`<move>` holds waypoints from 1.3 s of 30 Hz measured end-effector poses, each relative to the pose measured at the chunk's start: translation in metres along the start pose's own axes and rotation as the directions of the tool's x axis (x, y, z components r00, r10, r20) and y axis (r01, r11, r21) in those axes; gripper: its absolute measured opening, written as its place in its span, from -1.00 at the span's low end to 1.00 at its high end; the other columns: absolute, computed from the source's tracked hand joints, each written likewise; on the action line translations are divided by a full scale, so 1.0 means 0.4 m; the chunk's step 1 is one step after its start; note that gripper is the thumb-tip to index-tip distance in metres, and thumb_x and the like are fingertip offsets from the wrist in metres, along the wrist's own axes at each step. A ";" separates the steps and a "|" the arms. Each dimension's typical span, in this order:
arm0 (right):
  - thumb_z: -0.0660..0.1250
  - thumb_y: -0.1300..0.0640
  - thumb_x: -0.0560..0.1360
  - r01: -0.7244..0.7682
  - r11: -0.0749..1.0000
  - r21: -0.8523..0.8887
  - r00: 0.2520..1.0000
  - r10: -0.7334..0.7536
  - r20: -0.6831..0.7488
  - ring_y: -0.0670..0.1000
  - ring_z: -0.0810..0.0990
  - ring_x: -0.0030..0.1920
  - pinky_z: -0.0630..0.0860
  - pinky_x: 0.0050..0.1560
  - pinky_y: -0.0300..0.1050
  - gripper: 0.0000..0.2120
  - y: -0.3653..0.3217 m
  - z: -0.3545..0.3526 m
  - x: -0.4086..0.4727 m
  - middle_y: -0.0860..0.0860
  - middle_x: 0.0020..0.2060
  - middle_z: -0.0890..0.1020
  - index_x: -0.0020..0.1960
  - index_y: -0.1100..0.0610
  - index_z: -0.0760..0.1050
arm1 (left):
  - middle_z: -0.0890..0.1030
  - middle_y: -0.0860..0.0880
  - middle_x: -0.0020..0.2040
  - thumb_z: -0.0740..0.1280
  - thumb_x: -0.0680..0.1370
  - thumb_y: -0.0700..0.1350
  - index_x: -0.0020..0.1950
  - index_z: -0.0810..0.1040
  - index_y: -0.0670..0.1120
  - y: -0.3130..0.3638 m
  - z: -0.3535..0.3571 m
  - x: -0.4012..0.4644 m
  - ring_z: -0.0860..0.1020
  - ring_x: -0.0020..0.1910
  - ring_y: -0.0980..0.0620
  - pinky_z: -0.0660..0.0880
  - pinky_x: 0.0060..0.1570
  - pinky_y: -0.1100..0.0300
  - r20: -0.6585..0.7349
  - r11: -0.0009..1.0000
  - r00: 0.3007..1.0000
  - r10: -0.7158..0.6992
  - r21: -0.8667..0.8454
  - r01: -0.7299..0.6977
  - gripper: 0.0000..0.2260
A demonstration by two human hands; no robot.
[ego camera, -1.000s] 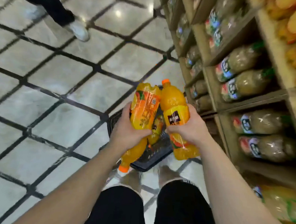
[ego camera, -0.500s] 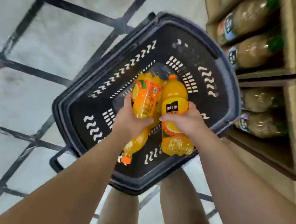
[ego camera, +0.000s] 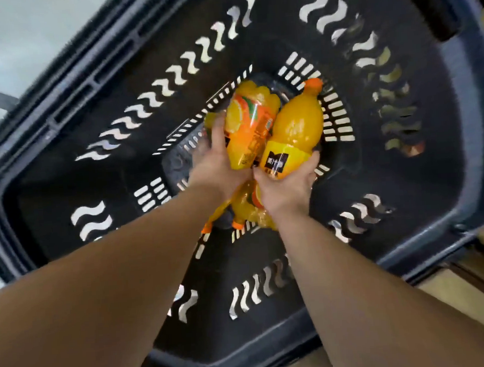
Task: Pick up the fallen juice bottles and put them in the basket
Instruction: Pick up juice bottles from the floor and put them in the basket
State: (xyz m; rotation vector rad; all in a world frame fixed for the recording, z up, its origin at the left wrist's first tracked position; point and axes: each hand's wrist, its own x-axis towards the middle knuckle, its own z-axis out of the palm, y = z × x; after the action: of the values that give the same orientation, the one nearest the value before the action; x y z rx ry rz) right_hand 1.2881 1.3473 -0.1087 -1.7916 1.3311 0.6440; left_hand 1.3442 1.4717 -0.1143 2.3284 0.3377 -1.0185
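We have both arms reaching down inside the dark slotted plastic basket (ego camera: 89, 113), low enough to set the load down rather than drop it. Our left hand (ego camera: 219, 162) is wrapped around an orange juice bottle with an orange-and-green label (ego camera: 248, 126), base pointing away from us. Our right hand (ego camera: 286, 186), touching the left, clasps the orange-capped juice bottle with a yellow label (ego camera: 297, 129), cap forward. Beneath our hands, more orange bottles (ego camera: 245, 208) lie on the basket floor.
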 end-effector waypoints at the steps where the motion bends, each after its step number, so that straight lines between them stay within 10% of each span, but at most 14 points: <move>1: 0.58 -0.16 0.41 -0.028 1.000 -0.010 0.999 0.028 0.022 0.26 0.36 0.45 0.42 0.32 0.20 0.17 -0.001 0.006 0.003 0.13 0.50 0.28 0.65 -0.06 -0.23 | 0.13 -0.15 0.60 0.56 0.36 0.15 0.55 -0.20 0.38 0.008 -0.003 0.003 0.14 0.56 -0.29 0.24 0.42 -0.32 0.051 1.000 0.999 -0.019 0.021 0.018 0.07; 10: 0.60 -0.19 0.34 0.088 0.933 -0.349 0.981 -0.020 0.195 0.24 0.23 0.53 0.35 0.40 0.18 0.21 -0.086 -0.121 -0.005 0.12 0.54 0.20 0.66 0.03 -0.14 | -0.07 -0.08 0.66 0.64 0.35 -0.03 0.55 -0.36 0.38 0.067 -0.111 -0.035 0.11 0.59 -0.30 0.34 0.40 -0.29 0.321 0.972 0.936 -0.148 0.223 0.078 0.25; 22: 0.52 -0.43 0.27 0.522 0.551 -0.651 0.849 -0.412 0.332 0.13 -0.12 0.64 0.07 0.56 0.23 0.23 -0.290 -0.404 -0.251 -0.02 0.66 -0.12 0.64 -0.27 -0.23 | 0.08 -0.09 0.55 0.56 0.23 0.30 0.57 -0.30 0.30 0.258 -0.392 -0.276 0.15 0.53 -0.18 0.47 0.25 -0.27 0.194 0.676 0.942 0.273 0.658 -0.331 0.23; 39: 0.44 -0.56 0.20 0.368 0.666 -0.649 0.854 -0.518 -0.047 0.17 -0.05 0.63 0.17 0.56 0.22 0.23 -0.388 -1.100 -1.134 -0.03 0.67 -0.02 0.65 -0.25 -0.12 | 0.05 -0.04 0.57 0.51 0.20 0.35 0.62 -0.09 0.25 0.773 -0.959 -1.015 0.09 0.54 -0.11 0.49 0.19 -0.10 0.402 0.216 0.641 0.654 0.714 -0.667 0.14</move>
State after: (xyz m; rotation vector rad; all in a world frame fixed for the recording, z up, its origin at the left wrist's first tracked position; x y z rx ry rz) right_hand 1.2650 1.2480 0.5340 -2.6974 0.7695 0.6508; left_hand 1.4304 1.4485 0.5179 2.7353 -1.4227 -0.7643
